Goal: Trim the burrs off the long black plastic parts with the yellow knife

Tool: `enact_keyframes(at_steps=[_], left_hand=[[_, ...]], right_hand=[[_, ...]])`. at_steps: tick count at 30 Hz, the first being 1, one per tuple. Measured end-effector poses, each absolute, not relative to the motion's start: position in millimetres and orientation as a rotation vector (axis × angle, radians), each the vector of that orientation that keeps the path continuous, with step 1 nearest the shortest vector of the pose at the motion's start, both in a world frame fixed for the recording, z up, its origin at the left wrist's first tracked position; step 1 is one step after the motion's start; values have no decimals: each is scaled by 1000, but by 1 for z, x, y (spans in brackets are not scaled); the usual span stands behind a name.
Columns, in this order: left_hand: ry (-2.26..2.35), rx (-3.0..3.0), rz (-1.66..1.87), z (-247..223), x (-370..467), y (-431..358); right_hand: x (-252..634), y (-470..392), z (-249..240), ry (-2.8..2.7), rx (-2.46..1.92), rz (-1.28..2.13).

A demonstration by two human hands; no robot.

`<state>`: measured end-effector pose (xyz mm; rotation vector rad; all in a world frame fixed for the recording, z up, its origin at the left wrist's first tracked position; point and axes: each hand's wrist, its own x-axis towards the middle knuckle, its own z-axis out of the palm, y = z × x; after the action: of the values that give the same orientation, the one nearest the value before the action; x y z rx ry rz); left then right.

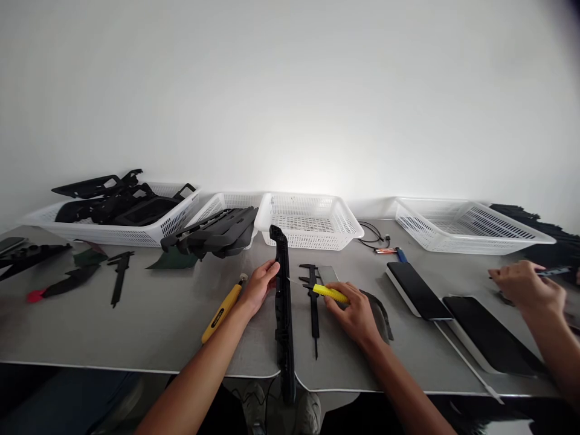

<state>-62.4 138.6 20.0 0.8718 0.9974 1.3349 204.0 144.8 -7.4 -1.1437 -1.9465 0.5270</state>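
Note:
A long black plastic part (283,302) stands on edge in front of me, its lower end reaching past the table's front edge. My left hand (260,287) is closed on its left side near the upper end. In my right hand (356,311) is a yellow knife (330,293), its thin blade pointing left, with the tip close to the part's right side. Just below the blade lies a black caliper (314,314). A yellow-handled tool (223,313) rests on the table beside my left forearm.
White baskets stand along the wall: one with black parts (109,232), an unfilled middle one (312,238), another at right (471,235). Dark parts (217,232) lie over a basket. Two black-topped devices (419,290) lie right. Another person's hand (530,290) holds a tool far right.

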Motion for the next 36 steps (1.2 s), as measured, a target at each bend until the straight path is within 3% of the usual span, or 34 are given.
enact_keyframes(at_steps=[36], left_hand=[[1030,921,1272,14,-65,142]], right_hand=[[203,136,2,-2022,-1161,464]])
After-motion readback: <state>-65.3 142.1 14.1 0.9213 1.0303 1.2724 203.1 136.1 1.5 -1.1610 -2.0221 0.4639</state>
